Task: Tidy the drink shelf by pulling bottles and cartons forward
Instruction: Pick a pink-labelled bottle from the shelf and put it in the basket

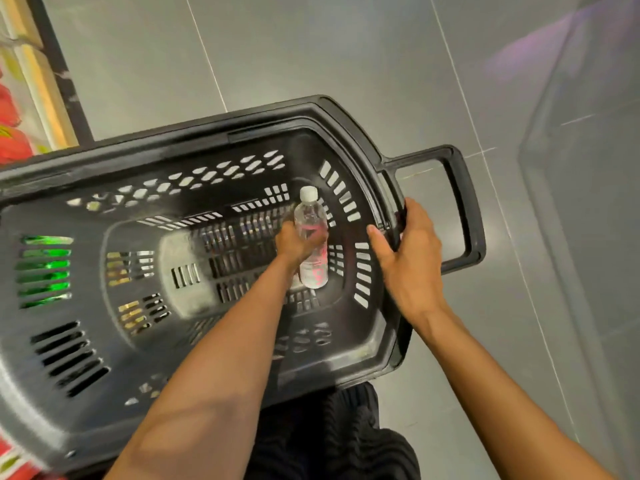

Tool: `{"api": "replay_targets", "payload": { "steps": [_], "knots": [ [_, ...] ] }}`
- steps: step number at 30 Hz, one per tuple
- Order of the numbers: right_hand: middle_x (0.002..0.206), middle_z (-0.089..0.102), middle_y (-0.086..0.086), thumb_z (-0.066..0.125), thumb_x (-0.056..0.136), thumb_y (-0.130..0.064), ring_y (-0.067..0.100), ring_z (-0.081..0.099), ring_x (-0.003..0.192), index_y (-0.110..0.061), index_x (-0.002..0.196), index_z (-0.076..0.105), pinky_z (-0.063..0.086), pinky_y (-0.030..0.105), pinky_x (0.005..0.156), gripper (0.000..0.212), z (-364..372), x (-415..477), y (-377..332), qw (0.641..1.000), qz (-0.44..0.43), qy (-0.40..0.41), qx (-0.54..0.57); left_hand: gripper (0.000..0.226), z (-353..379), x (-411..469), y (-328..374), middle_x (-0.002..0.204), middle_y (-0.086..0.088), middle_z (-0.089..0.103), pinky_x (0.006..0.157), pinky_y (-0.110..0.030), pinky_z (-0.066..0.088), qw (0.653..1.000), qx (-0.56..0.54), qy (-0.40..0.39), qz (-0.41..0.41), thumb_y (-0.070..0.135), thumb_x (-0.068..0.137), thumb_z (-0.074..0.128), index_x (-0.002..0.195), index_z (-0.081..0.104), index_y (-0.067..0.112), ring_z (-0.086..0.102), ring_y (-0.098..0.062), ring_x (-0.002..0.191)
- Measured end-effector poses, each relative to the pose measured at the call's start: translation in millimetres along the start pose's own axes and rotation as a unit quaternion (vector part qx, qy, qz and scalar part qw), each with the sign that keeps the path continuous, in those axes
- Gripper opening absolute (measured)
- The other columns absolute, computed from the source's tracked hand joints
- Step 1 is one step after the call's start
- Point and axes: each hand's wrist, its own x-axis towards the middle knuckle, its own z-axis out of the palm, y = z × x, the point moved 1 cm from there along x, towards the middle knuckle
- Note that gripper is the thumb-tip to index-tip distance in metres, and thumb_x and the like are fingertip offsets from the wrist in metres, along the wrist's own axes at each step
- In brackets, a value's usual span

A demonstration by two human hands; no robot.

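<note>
Black plastic makes up the shopping basket [156, 147] below you in the head view. Your left grip [298, 242] is wrapped round the middle of a clear water bottle [309, 216] with a white cap. The bottle is low inside the basket, near the right end, and it leans a little. Your right grip [405, 251] is clamped on the basket's rim, just beside the loop handle [464, 202]. A shelf [38, 91] shows only at the far left, well apart from the bottle.

I think the bottle is meant for that shelf. Hold the rim tight so the basket does not swing. Squeeze the bottle gently and lift it straight up, clear of the wall. Then stand it at the shelf's front edge.
</note>
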Motion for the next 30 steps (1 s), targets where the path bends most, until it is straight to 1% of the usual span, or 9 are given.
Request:
{"api": "replay_targets", "payload": {
  "steps": [4,7,9,12,15,19,24,28,30],
  "knots": [
    [0.128,0.053,0.01,0.064,0.091,-0.018,0.022,0.049,0.119,-0.004,0.137,0.04,0.039,0.039,0.104,0.054,-8,-1,-5,0.999,0.015,-0.032,0.009,0.048,-25,-23,3,0.13,-0.015,0.059,0.103,-0.038,0.042,0.998,0.051,-0.024,-0.013,0.017,0.086,0.071,0.129,0.052,0.005,0.055,-0.03,0.12],
    [0.135,0.049,0.012,0.063,0.091,-0.017,0.026,0.046,0.126,-0.006,0.142,0.035,0.035,0.044,0.109,0.059,-26,-10,-18,0.997,0.036,-0.066,-0.01,0.05,-46,-66,21,0.136,-0.012,0.055,0.106,-0.04,0.041,0.998,0.038,-0.039,0.017,0.013,0.09,0.065,0.137,0.047,0.008,0.052,-0.028,0.125],
    [0.136,0.048,0.014,0.061,0.093,-0.02,0.028,0.045,0.126,-0.006,0.142,0.034,0.035,0.044,0.109,0.058,-47,-24,-33,0.996,0.044,-0.065,-0.035,0.039,-63,-108,40,0.129,-0.009,0.06,0.104,-0.039,0.043,0.998,0.036,-0.014,0.056,0.018,0.094,0.06,0.131,0.054,0.011,0.056,-0.026,0.119],
    [0.126,0.057,0.013,0.056,0.095,-0.018,0.026,0.054,0.116,-0.005,0.135,0.044,0.042,0.032,0.099,0.044,-94,-52,-73,0.997,0.037,-0.073,-0.014,0.015,-97,-189,73,0.115,-0.007,0.068,0.095,-0.042,0.05,0.995,-0.015,0.024,0.1,0.023,0.099,0.05,0.106,0.064,0.021,0.063,-0.024,0.106],
    [0.111,0.065,0.011,0.05,0.099,-0.018,0.021,0.061,0.098,-0.005,0.128,0.054,0.046,0.026,0.088,0.032,-146,-87,-124,0.996,0.01,-0.09,0.015,0.023,-136,-284,104,0.094,-0.006,0.072,0.079,-0.041,0.053,0.988,-0.061,0.063,0.128,0.026,0.101,0.045,0.087,0.062,0.03,0.067,-0.023,0.084],
    [0.102,0.069,0.005,0.048,0.1,-0.021,0.017,0.064,0.093,-0.007,0.116,0.064,0.051,0.033,0.088,0.027,-212,-144,-192,0.99,-0.042,-0.114,0.073,0.029,-180,-411,130,0.075,0.012,0.069,0.071,-0.021,0.051,0.974,-0.078,0.136,0.162,0.029,0.102,0.041,0.083,0.062,0.036,0.065,-0.006,0.071],
    [0.092,0.07,0.006,0.049,0.099,-0.021,0.026,0.066,0.091,-0.016,0.1,0.068,0.051,0.045,0.089,0.019,-264,-204,-240,0.972,-0.092,-0.164,0.144,0.032,-198,-528,126,0.078,0.006,0.068,0.076,-0.03,0.051,0.959,-0.115,0.207,0.155,0.028,0.103,0.039,0.095,0.068,0.016,0.064,-0.008,0.072],
    [0.082,0.069,0.003,0.05,0.098,-0.015,0.024,0.066,0.084,-0.022,0.085,0.066,0.052,0.034,0.08,0.022,-288,-239,-249,0.953,-0.139,-0.221,0.154,0.031,-188,-594,100,0.079,0.003,0.068,0.073,-0.022,0.051,0.94,-0.167,0.264,0.141,0.026,0.103,0.039,0.093,0.066,0.017,0.063,0.0,0.069],
    [0.081,0.068,0.005,0.05,0.098,-0.012,0.026,0.064,0.082,-0.016,0.082,0.066,0.05,0.034,0.08,0.023,-294,-249,-249,0.943,-0.157,-0.256,0.141,0.029,-178,-618,85,0.08,-0.001,0.068,0.074,-0.026,0.052,0.927,-0.196,0.295,0.124,0.025,0.103,0.039,0.09,0.065,0.02,0.065,-0.006,0.071]
  ]
}}
